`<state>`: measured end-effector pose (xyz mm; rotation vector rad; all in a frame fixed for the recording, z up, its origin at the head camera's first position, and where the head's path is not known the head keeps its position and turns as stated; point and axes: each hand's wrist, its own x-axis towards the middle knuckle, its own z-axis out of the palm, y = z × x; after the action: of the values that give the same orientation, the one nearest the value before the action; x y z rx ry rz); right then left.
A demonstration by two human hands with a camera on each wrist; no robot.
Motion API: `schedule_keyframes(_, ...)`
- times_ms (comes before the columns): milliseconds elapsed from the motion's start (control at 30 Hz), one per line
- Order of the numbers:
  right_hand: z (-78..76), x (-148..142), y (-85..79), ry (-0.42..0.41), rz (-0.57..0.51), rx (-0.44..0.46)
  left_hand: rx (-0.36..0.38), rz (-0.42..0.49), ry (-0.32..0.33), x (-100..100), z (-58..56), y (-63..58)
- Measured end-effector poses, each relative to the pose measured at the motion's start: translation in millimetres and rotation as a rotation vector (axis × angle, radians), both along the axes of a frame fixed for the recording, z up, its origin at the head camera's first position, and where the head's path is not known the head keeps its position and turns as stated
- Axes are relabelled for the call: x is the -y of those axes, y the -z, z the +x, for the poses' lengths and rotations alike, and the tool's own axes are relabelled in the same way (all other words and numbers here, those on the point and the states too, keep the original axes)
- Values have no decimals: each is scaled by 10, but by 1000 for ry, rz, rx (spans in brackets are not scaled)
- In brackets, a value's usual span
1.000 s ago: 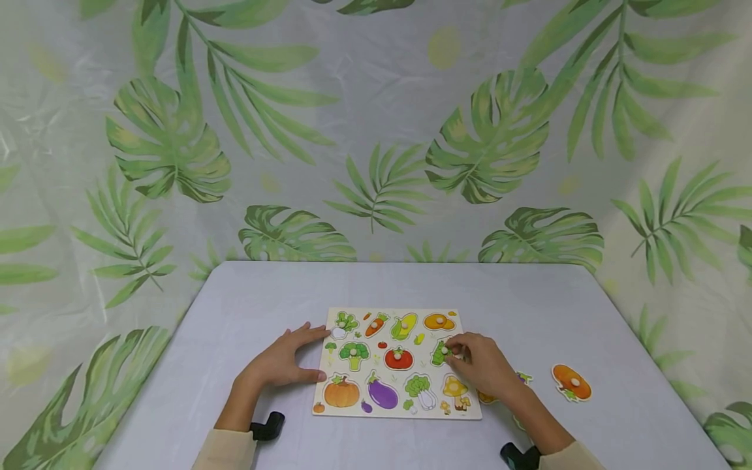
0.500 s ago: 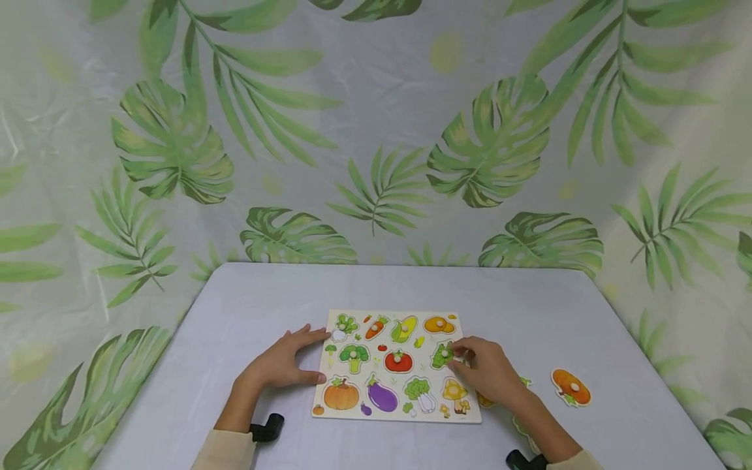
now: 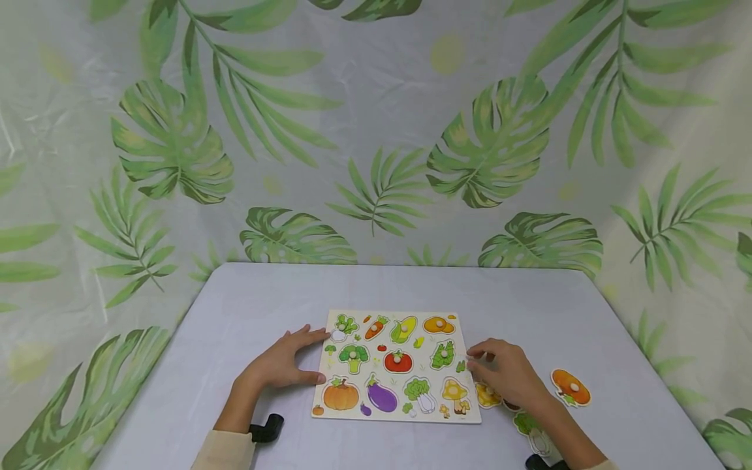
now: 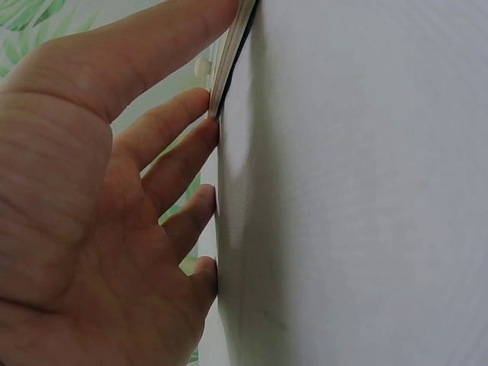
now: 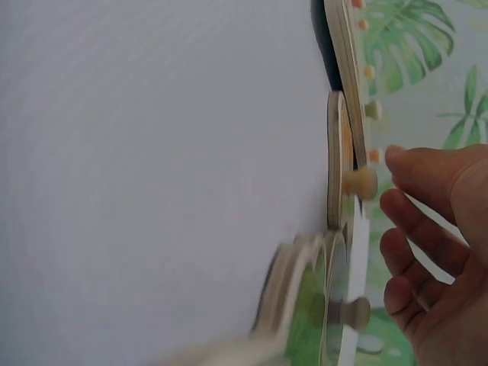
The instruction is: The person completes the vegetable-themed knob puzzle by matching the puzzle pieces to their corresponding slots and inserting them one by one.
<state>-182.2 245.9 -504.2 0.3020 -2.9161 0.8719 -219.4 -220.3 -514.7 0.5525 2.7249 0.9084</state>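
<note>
Head view: board [image 3: 422,362] lies flat on the white table [image 3: 376,287], near the middle. Left hand [image 3: 288,360] at its left edge, thumb and fingers spread wide, tips touching the edge; grips nothing. Right hand [image 3: 506,369] just off the right edge, fingers slightly bent, thumb a little apart from them; holds nothing. Knobbed pieces sit in the top two rows: turnip [image 3: 341,328], carrot [image 3: 375,328], corn [image 3: 403,329], potato [image 3: 438,325]; then broccoli [image 3: 354,358], tomato [image 3: 398,361], asparagus [image 3: 443,354]. Bottom row shows knobless pictures: pumpkin, eggplant, cabbage, mushroom. Loose on the table, right side: mushroom piece [image 3: 487,395] just beside the board; cabbage piece [image 3: 531,432] nearer the person, partly behind the right forearm; pumpkin piece [image 3: 571,387] farther right, knob up. One more piece [image 3: 512,406] mostly hidden under the right hand; kind cannot be told. Leaf-print cloth [image 3: 376,130] behind.

Left wrist view: thumb at the board's edge, fingers fanned below it, uppermost fingertips at the edge, lower ones near the table.

Right wrist view: thumb and fingers loosely curved with a gap between, beside the knobs of the board and mushroom piece. Closest piece blurred, greenish.
</note>
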Motion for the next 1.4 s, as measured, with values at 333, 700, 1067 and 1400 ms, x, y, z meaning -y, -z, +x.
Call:
schedule_keyframes(333,94,-378,-23,48,46,6,6,0,1,1,7,1)
schedule_keyframes(700,254,-864,8,97,96,-84,-10,-14,6,20,-9,21)
schedule_keyframes(1067,420,-1316,82,29,96,-141,-15,-11,18,19,-19,42)
schedule_keyframes(1400,492,-1560,124,58,97,-160,-20,-9,21,16,-21,47)
